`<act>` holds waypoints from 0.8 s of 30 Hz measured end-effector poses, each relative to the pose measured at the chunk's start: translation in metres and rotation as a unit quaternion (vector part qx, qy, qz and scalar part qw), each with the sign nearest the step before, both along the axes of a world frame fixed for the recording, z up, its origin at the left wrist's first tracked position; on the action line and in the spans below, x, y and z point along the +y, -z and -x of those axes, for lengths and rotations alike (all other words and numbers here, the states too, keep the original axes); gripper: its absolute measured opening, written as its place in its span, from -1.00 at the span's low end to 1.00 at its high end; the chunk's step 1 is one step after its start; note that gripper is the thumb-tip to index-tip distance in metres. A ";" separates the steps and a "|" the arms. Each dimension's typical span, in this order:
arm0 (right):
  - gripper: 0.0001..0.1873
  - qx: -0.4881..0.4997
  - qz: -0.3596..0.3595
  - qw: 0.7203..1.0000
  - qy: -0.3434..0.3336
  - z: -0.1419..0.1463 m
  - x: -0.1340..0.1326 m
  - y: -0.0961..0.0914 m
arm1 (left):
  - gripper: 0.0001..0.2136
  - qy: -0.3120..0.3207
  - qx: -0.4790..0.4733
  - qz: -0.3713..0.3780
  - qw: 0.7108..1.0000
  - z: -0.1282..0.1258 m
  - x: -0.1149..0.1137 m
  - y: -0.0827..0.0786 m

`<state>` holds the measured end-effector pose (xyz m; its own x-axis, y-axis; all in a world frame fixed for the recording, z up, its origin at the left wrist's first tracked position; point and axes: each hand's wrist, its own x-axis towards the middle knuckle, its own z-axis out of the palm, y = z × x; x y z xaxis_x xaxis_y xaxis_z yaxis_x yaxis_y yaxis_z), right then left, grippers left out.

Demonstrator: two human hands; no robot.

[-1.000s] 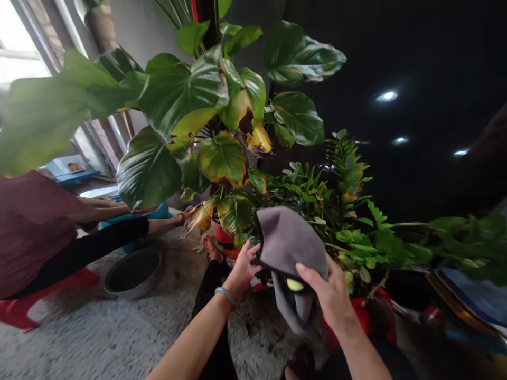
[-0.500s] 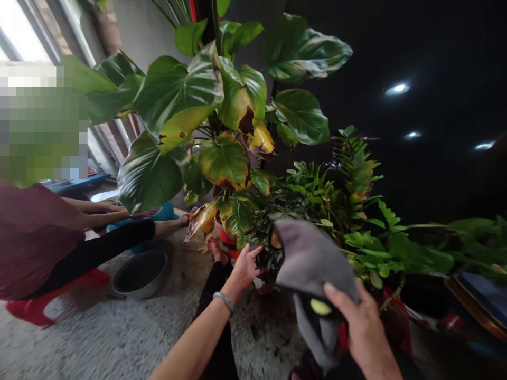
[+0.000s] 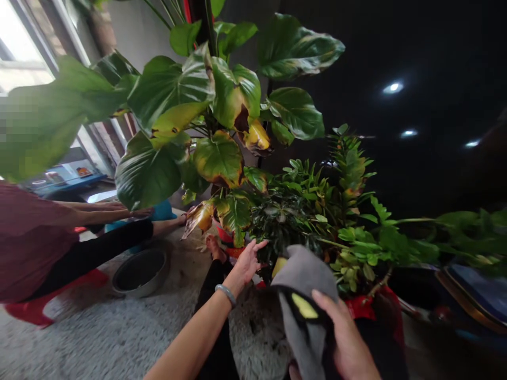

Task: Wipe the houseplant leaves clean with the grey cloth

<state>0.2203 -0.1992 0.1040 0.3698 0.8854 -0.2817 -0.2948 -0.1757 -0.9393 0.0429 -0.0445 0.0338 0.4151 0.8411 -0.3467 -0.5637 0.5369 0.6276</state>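
A grey cloth [image 3: 307,279] with a black-edged yellow patch hangs in folds from my right hand [image 3: 346,335], whose thumb presses on top of it. My left hand [image 3: 249,261], with a pale bangle on the wrist, is held palm up with its fingers apart and nothing in it. Right beside those fingers grows a dark small-leaved plant [image 3: 281,216]. Above my hands spreads a tall plant with broad leaves [image 3: 219,158], several of them yellowed and browned at the edges. The lower end of the cloth runs down past my right fingers.
At left a person in a maroon top [image 3: 35,237] sits on a red stool [image 3: 63,295], arms stretched toward a blue container [image 3: 162,210]. A grey basin [image 3: 140,272] stands on the rough floor. More potted greenery [image 3: 380,243] fills the right, before a dark glossy wall [image 3: 435,63].
My right hand has moved down and left with the cloth, which has swung lower. My left hand stays nearly in place, its fingers turned slightly. The view has shifted a little.
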 end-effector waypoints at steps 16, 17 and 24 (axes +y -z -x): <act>-0.53 0.035 0.018 0.998 0.041 0.010 0.002 -0.015 | -0.50 0.003 0.021 0.017 1.000 -0.012 -0.010 -0.008; -0.55 0.018 -0.021 0.995 0.091 0.005 0.012 -0.025 | -0.50 0.003 0.019 0.015 1.000 -0.013 -0.011 -0.009; -0.56 0.057 -0.003 0.986 0.155 0.000 0.060 -0.019 | -0.53 0.003 0.030 -0.016 0.999 -0.017 -0.011 -0.014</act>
